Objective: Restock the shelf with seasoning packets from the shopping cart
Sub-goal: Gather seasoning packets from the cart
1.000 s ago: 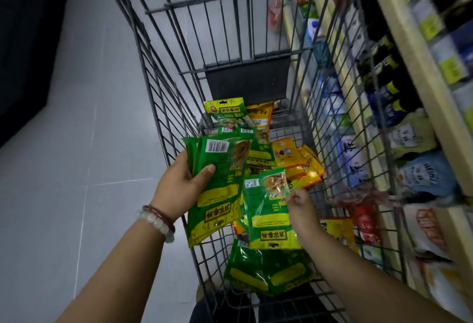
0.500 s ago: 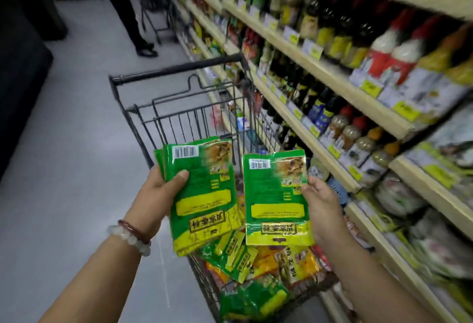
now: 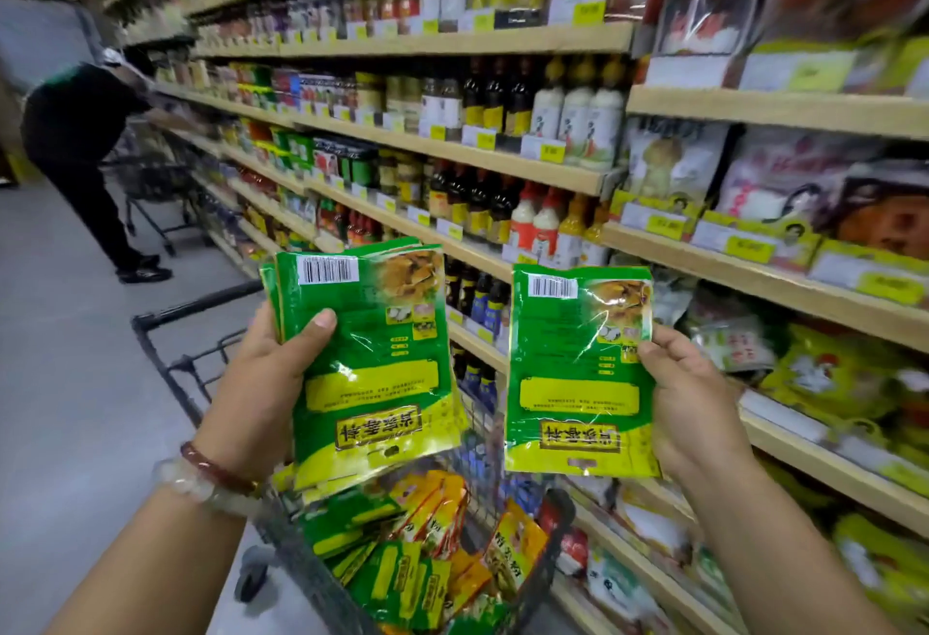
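- Shelves [image 3: 754,277] fill the view from 12 to 4 o'clock, stocked with bottles [image 3: 495,101] and bagged goods; a second ago only the cart and floor showed, so the head has lifted toward the shelving.
- Shopping cart [image 3: 191,368] sits at 6 o'clock, below both hands, with loose green and orange seasoning packets [image 3: 412,564] piled inside; plenty left to restock.
- Another person [image 3: 75,131] in dark clothes bends at the shelf at 10 o'clock with a second cart, well apart.
- Stack of green packets [image 3: 372,358] near centre, at about 8 o'clock, barcode side up, print upside down; it has come up out of the cart to chest height.
- Single green packet [image 3: 578,373] at about 3 o'clock from the stack, apart from it, not touching; a second ago it was low in the cart, just picked.
- Left hand [image 3: 261,383] grasps the stack, thumb curled over its left edge, fingers behind; beaded bracelets on the wrist.
- Right hand [image 3: 693,398] grasps the single packet by its right edge, thumb on the front, fingers behind.
- Judgement: pickup step done, packets now in transit; next need is finding the matching slot, probably among the bagged goods on the right shelves, though no matching green row is clearly visible.
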